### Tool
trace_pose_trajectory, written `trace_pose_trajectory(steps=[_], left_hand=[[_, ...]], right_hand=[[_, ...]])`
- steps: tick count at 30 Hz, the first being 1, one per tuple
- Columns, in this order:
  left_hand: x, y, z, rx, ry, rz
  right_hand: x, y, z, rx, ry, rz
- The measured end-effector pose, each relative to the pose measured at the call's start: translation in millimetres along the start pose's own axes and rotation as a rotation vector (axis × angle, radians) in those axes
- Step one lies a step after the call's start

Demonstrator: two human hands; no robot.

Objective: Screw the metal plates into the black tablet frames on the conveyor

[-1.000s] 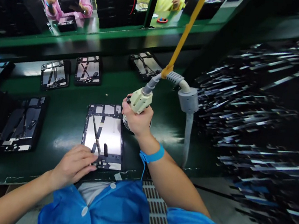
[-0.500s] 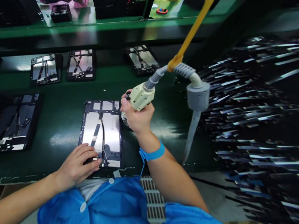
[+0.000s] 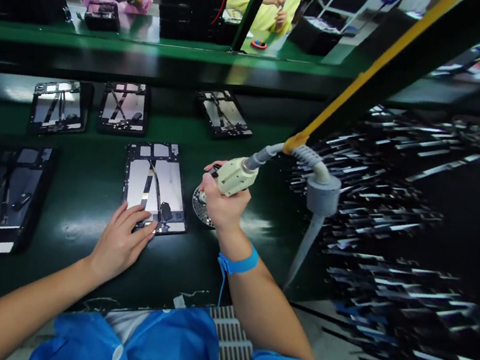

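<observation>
My left hand (image 3: 122,241) rests with its fingers stretched out over the lower left corner of an opened tablet (image 3: 162,183), which has a silver inside, a thin black cable and a dark frame. My right hand (image 3: 227,205) is closed around a cream electric screwdriver (image 3: 238,177) hung from a yellow strap (image 3: 374,68). The screwdriver's lower end points at a round metal disc with many small holes (image 3: 203,210), right of the tablet. The bit is hidden behind my fingers. A blue wrist strap (image 3: 241,261) circles my right wrist.
More opened tablets lie around: one at left (image 3: 2,199), a pair at the back left (image 3: 124,107) and one at the back (image 3: 225,113). A grey cable weight (image 3: 322,195) hangs at right beside rows of dark, shiny parts (image 3: 396,221). Two people work across the green bench.
The tablet has slid away from me on the bench with my left hand on it. My right hand holds the screwdriver lower and nearer, and more of the disc shows. The camera view has shifted.
</observation>
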State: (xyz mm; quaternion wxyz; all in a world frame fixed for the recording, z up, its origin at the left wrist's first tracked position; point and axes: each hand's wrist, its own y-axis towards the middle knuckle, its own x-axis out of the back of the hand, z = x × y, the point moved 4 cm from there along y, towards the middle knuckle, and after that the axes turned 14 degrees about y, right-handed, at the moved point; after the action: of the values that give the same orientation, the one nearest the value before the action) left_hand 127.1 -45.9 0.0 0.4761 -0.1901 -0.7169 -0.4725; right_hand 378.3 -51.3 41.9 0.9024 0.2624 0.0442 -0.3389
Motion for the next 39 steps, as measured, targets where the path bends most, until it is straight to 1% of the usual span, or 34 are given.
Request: trace_pose_trajectory(steps=[2,6,16,19,23,25,27,29,31,34,39], left_hand=[[-1.3,-3,-1,0.017,0.006,0.019],[-2.7,-6,-1,0.038,-0.059,0.035],[-3.1,-5,2,0.05,-0.103,0.029],[-5.8,-1,4,0.063,-0.115,0.009],[-11.7,8,8,0.096,-0.123,-0.015],[-13.4,12,9,0.099,-0.123,-0.015],[-13.7,14,9,0.092,-0.124,-0.014],[-13.1,14,9,0.088,-0.129,-0.015],[-12.3,14,9,0.083,-0.138,-0.016],[-12.0,13,9,0.072,-0.147,-0.012],[-12.5,13,9,0.087,-0.145,0.003]], right_hand=[[-1,1,-2,-0.018,0.008,-0.003],[-4,3,-4,-0.046,0.026,0.003],[0,2,-12,-0.027,0.012,0.0],[-1,6,-4,-0.023,0.018,-0.002],[-10,3,21,0.007,0.147,-0.02],[-19,-6,31,-0.01,0.233,0.016],[-32,-21,35,-0.064,0.289,0.113],[-43,-36,35,-0.112,0.306,0.227],[-50,-47,31,-0.14,0.291,0.305],[-53,-53,24,-0.155,0.249,0.336],[-53,-53,19,-0.151,0.232,0.306]])
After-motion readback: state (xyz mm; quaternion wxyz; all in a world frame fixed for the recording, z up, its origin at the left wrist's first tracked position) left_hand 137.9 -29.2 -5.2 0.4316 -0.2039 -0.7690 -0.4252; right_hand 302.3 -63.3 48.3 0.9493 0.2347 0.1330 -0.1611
